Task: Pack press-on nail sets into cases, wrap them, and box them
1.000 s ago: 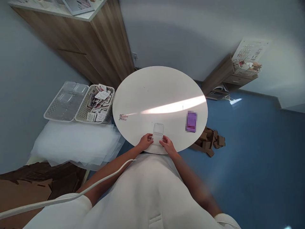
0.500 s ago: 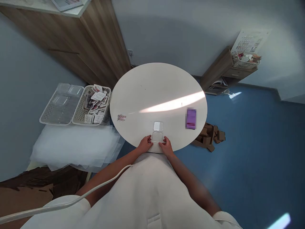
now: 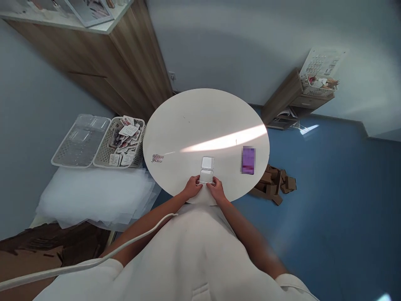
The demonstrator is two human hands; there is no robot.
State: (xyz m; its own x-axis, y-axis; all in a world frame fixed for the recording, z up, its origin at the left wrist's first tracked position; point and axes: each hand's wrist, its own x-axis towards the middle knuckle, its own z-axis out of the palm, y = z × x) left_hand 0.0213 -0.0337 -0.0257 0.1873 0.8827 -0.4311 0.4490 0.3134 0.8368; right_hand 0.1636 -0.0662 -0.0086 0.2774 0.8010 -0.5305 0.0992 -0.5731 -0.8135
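A small clear plastic box [image 3: 206, 176] lies with its lid open on the round white table [image 3: 203, 113], near the front edge. Its lid, on the far side, holds a white piece [image 3: 207, 162]. My left hand [image 3: 192, 187] grips the left edge of the box between thumb and fingers. At the right edge, my right hand [image 3: 216, 188] pinches it the same way. Toward the table's left side lies a small sheet of pinkish, shiny pieces [image 3: 157, 159]. A purple pixelated item [image 3: 248, 160] rests on the right.
Left of the table stand a basket of printed cards [image 3: 127, 140] and a basket of clear boxes [image 3: 83, 140], above translucent sheets [image 3: 97, 194]. Brown cardboard boxes [image 3: 272, 184] sit on the floor at right. A white cable [image 3: 138, 240] crosses my left arm.
Both hands have closed in on the sides of the clear box. The box sits slightly farther from the table's front edge, and the camera view has shifted a little.
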